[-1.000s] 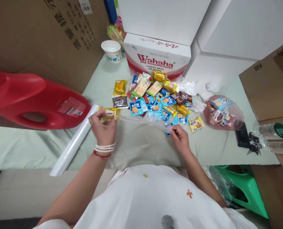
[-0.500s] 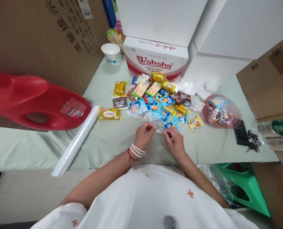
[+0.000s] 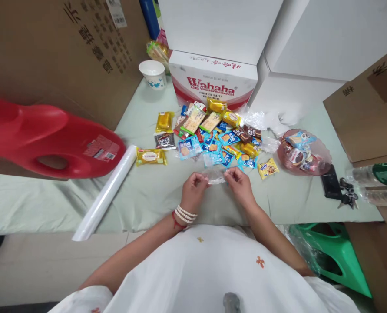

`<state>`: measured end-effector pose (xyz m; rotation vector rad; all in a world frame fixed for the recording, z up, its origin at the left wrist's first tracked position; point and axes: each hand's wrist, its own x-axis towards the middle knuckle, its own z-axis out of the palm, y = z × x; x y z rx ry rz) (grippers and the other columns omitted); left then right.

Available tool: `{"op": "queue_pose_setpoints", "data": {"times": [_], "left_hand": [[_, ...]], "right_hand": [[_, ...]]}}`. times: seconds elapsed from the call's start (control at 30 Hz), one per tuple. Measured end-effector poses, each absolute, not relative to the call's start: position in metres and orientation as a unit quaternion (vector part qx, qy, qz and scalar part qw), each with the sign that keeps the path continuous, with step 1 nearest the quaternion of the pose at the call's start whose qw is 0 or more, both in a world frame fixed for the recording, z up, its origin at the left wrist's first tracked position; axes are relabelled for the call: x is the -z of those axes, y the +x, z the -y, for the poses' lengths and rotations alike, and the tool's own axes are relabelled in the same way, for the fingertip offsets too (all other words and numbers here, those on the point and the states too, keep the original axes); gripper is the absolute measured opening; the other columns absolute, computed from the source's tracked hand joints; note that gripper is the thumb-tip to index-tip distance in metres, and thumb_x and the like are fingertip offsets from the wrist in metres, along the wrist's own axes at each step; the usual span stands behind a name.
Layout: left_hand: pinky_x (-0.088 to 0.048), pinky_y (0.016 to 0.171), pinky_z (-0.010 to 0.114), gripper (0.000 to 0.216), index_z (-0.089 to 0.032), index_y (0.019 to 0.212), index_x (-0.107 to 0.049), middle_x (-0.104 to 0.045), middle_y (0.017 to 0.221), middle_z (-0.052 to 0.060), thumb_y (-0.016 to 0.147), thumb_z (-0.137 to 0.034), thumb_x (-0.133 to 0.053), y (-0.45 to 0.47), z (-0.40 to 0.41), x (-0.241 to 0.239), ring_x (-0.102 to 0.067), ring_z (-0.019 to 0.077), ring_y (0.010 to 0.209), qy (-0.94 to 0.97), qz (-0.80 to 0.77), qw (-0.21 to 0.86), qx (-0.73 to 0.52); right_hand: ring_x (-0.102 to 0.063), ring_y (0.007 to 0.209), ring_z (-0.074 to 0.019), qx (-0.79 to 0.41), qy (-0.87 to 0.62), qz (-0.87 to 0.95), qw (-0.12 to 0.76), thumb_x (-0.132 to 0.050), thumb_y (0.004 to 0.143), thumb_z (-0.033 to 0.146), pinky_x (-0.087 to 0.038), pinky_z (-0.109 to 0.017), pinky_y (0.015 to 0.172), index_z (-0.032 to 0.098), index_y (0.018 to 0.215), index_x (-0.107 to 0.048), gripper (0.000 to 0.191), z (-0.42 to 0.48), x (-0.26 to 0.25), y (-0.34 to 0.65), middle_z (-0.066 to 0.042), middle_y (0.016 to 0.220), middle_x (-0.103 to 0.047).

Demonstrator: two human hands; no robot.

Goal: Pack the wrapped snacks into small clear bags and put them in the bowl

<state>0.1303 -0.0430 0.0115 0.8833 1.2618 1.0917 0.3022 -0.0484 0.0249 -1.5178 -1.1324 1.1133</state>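
Observation:
My left hand (image 3: pixel 193 190) and my right hand (image 3: pixel 240 184) pinch the two ends of a thin clear plastic bag (image 3: pixel 216 178), stretched between them just above the pale green cloth (image 3: pixel 154 195). Right behind the hands lies a heap of small snack packets (image 3: pixel 217 134) in blue, yellow and brown wrappers. One yellow snack packet (image 3: pixel 150 157) lies alone to the left, beside a roll of clear plastic bags (image 3: pixel 105 193). A white bead bracelet and a red string circle my left wrist.
A red plastic jug (image 3: pixel 50 139) lies at the left. At the back stand a paper cup (image 3: pixel 152 74), a Wahaha carton (image 3: pixel 213 80) and cardboard boxes. A pink bag of snacks (image 3: pixel 302 152), a phone with keys (image 3: pixel 333 187) and bottles (image 3: pixel 375 180) are at right; a green stool (image 3: pixel 330 256) below.
My left hand set the yellow packet down by the roll and came over to the right hand. Both hands now pinch the clear bag, drawn slightly toward me.

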Motion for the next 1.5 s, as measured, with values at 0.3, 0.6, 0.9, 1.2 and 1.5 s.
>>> {"op": "queue_pose_setpoints", "data": {"times": [0.3,0.6,0.9,1.2,1.5], "left_hand": [[-0.054,0.075,0.033,0.051,-0.023,0.108,-0.055,-0.069,0.114,0.008,0.065,-0.036,-0.077,0.107,0.038,-0.01,-0.068,0.0229,0.1,0.286,-0.576,0.647,-0.41],[-0.04,0.068,0.028,0.012,-0.02,0.07,-0.061,-0.06,0.064,-0.002,0.078,-0.029,-0.057,0.122,-0.001,-0.01,-0.056,0.0167,0.066,0.509,-0.632,0.465,-0.354],[-0.028,0.061,0.028,0.033,-0.021,0.074,-0.066,-0.052,0.057,-0.002,0.091,-0.047,-0.054,0.122,0.028,-0.021,-0.047,0.0152,0.057,0.65,-0.6,0.364,-0.291],[-0.035,0.059,0.026,0.034,-0.02,0.075,-0.062,-0.044,0.058,-0.006,0.082,-0.054,-0.061,0.092,0.024,0.003,-0.041,0.0132,0.058,0.381,-0.631,0.504,-0.451],[-0.053,0.086,0.033,0.039,-0.021,0.099,-0.063,-0.069,0.114,0.007,0.063,-0.03,-0.073,0.08,0.032,-0.02,-0.065,0.0259,0.115,0.326,-0.524,0.656,-0.433]], "right_hand": [[-0.061,0.083,-0.019,-0.549,-0.552,0.406,0.479,-0.076,0.081,0.048,-0.046,-0.031,0.078,0.023,0.08,-0.066,0.027,0.056,-0.008,0.296,-0.003,0.094,-0.071],[-0.063,0.089,-0.0225,-0.577,-0.549,0.453,0.4,-0.074,0.084,0.051,-0.05,-0.034,0.078,0.023,0.094,-0.065,0.031,0.074,-0.015,0.305,-0.006,0.096,-0.069],[-0.056,0.072,-0.0182,-0.483,-0.597,0.479,0.425,-0.067,0.085,0.048,-0.045,-0.03,0.065,0.022,0.089,-0.066,0.027,0.036,-0.013,0.287,-0.002,0.079,-0.063],[-0.044,0.057,-0.0132,-0.548,-0.594,0.358,0.467,-0.075,0.078,0.049,-0.038,-0.026,0.053,0.023,0.083,-0.065,0.029,0.042,-0.001,0.289,0.004,0.066,-0.05],[-0.056,0.072,-0.0172,-0.619,-0.542,0.3,0.484,-0.079,0.077,0.053,-0.049,-0.03,0.065,0.024,0.081,-0.063,0.033,0.042,-0.024,0.298,-0.002,0.09,-0.069]]}}
